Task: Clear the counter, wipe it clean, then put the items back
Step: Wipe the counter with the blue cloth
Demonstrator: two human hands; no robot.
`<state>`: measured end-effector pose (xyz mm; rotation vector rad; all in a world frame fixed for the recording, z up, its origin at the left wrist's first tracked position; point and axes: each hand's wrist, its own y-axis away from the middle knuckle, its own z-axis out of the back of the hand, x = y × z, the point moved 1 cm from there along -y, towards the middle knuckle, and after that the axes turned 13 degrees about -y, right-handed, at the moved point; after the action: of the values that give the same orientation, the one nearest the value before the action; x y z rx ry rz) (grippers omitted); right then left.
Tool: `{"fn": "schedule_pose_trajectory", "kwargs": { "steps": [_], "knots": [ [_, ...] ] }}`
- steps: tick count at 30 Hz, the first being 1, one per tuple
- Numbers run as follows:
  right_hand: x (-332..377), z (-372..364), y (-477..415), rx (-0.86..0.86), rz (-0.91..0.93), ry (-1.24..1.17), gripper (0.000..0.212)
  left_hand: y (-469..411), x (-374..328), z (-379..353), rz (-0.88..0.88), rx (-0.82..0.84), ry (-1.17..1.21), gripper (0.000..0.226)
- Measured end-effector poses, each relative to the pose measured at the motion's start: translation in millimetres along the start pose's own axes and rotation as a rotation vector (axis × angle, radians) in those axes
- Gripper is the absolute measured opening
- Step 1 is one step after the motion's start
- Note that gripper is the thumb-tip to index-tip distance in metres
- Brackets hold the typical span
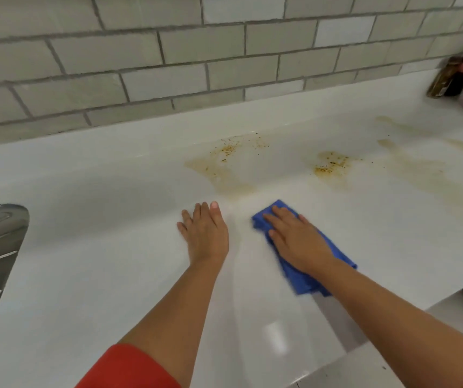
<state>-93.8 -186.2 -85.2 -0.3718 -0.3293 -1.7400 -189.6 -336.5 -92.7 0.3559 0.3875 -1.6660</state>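
Blue cloth (306, 281) under right hand (297, 236), grip wide (fingers straight), left hand (205, 233) flat on counter (98, 247)

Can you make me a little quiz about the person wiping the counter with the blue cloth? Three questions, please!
1. True or false: the right hand presses flat on the blue cloth.
2. Pick one. Compared with the cloth, the brown stains lie: A) nearer the tiled wall; B) nearer the person; C) in the sink.
3. Fill the gap: the left hand rests flat, holding nothing, on the bare white ____.

Key
1. True.
2. A.
3. counter.
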Motion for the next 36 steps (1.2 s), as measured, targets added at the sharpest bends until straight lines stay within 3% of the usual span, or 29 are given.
{"fn": "schedule_pose_trajectory", "kwargs": {
  "steps": [2, 5, 10, 14, 18, 21, 23, 26, 29, 32, 36],
  "knots": [
    [-11, 6, -27, -0.062, -0.177, 0.031, 0.053, -1, 0, -1, -0.002, 0.015, 0.015, 0.057],
    [9, -2, -65, -0.083, -0.289, 0.045, 0.052, -2, 0, 0, 0.005, 0.017, 0.077, 0.057],
    [84, -35, -63, 0.025, -0.011, -0.011, 0.052, 3, 5, 19, 0.065, -0.024, 0.484, 0.049],
    [86, -39, -9, 0.086, 0.161, -0.18, 0.045, 2, 19, 29, 0.098, 0.049, 0.724, 0.047],
    [71, -16, 7, -0.061, -0.003, -0.796, 0.045, 28, 1, 34, -0.147, -0.099, 0.45, 0.033],
    [61, -5, -1, -0.141, -0.096, -0.919, 0.049, 62, -23, 13, -0.315, 0.022, -0.005, 0.038],
    [49, 3, -9, -0.175, -0.116, -0.843, 0.049, 72, -19, 3, -0.406, 0.17, -0.341, 0.058],
    [25, 24, -26, -0.186, -0.158, -0.625, 0.041, 59, 4, 6, -0.541, 0.189, -0.475, 0.086],
    [2, 44, -45, -0.053, -0.258, -0.313, 0.041, 19, 27, 19, -0.533, 0.18, -0.571, 0.069],
    [-6, 52, -51, 0.106, -0.308, -0.061, 0.038, -31, 42, 30, -0.406, 0.137, -0.635, 0.068],
    [-3, 48, -55, 0.15, -0.274, 0.047, 0.037, -72, 2, 16, -0.225, 0.236, -0.727, 0.053]
  ]
}}
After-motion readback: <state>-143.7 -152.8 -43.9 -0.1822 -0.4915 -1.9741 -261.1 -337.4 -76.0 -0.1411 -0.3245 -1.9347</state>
